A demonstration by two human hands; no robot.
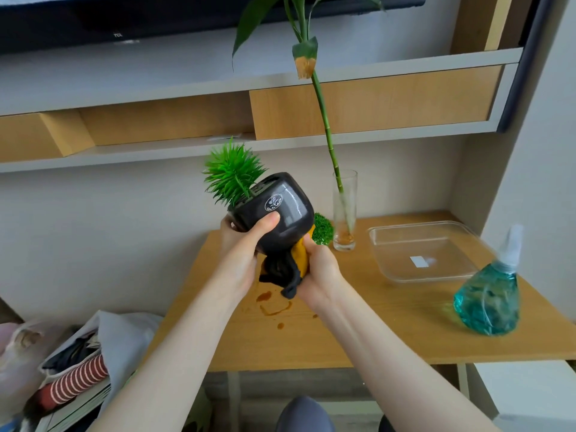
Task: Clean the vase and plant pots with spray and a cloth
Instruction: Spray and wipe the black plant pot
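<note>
My left hand (241,247) grips a glossy black plant pot (280,213) with a spiky green artificial plant (232,174), held tilted to the left above the wooden table (374,325). My right hand (321,272) holds a yellow and black cloth (291,269) against the pot's underside. A tall glass vase (344,213) with a bamboo stalk stands behind. A round green plant (322,229) peeks out behind the pot; its own pot is hidden. A teal spray bottle (491,297) stands at the right.
A clear plastic container (424,254) lies at the back right of the table. Brown liquid stains (274,307) mark the table under my hands. Bags and clothes (71,363) are piled on the floor at the left. Shelves and a television hang above.
</note>
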